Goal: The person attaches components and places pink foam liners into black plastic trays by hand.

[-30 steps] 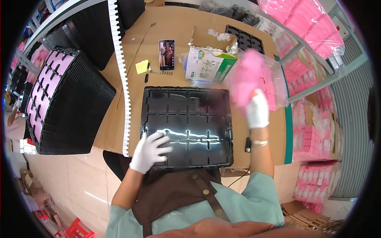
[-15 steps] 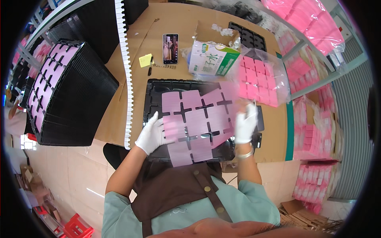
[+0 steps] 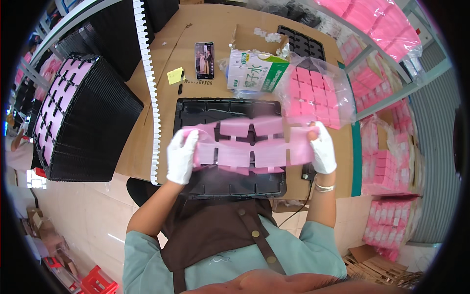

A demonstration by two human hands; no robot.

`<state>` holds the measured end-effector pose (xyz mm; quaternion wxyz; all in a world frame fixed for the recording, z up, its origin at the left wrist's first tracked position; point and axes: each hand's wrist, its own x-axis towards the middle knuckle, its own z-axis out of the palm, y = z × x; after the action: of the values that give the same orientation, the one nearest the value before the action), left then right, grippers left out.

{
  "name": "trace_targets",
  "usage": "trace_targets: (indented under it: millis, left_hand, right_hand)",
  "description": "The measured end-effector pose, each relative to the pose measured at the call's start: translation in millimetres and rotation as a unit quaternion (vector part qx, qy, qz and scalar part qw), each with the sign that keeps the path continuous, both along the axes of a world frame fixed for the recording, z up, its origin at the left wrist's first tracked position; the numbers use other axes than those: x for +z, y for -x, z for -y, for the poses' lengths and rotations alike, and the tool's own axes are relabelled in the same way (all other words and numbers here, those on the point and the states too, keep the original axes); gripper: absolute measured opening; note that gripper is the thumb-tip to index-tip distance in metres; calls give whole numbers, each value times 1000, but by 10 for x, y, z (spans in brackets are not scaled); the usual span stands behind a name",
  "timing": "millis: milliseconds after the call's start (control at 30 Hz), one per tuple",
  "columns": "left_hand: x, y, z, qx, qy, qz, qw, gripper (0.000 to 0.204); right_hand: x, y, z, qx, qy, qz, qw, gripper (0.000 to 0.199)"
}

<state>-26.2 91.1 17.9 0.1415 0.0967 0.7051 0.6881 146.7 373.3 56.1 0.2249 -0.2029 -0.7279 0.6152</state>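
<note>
A translucent pink foam sheet with cross-shaped cutouts (image 3: 234, 153) is held stretched between my hands, bowed along its length. My left hand (image 3: 181, 156), in a white glove, pinches its left end. My right hand (image 3: 323, 149), gloved too with bare fingertips showing, grips the right end. Beneath the sheet lies a black plastic tray (image 3: 230, 185) on the cardboard-covered table, its middle partly hidden by the sheet.
A tall stack of black trays (image 3: 93, 127) with pink sheets on top stands at left. Behind are a phone (image 3: 204, 61), yellow sticky notes (image 3: 175, 75), a cardboard box (image 3: 254, 71) and bagged pink sheets (image 3: 313, 95). A white notched strip (image 3: 149, 83) runs along the table's left.
The sheet has come up off the tray, and both hands now hold it by its ends. My right hand has moved slightly right, my left slightly left and up.
</note>
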Motion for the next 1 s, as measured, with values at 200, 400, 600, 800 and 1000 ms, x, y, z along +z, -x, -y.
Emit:
trace_targets:
  millis: [200, 400, 600, 800, 1000]
  left_hand:
    - [502, -142, 259, 79, -79, -78, 991, 14]
    - [197, 122, 192, 49, 41, 41, 997, 19]
    - [-577, 380, 182, 18, 124, 55, 991, 25]
    - [-395, 258, 160, 13, 256, 41, 966, 52]
    - [-617, 249, 259, -32, 326, -25, 944, 57]
  right_hand:
    - [474, -44, 234, 15, 17, -77, 997, 30]
    - [-63, 313, 113, -21, 104, 17, 994, 18]
    - [-1103, 502, -123, 7, 115, 75, 991, 8]
    - [-1118, 482, 49, -81, -13, 200, 976, 19]
    - [-1096, 322, 138, -77, -38, 247, 965, 32]
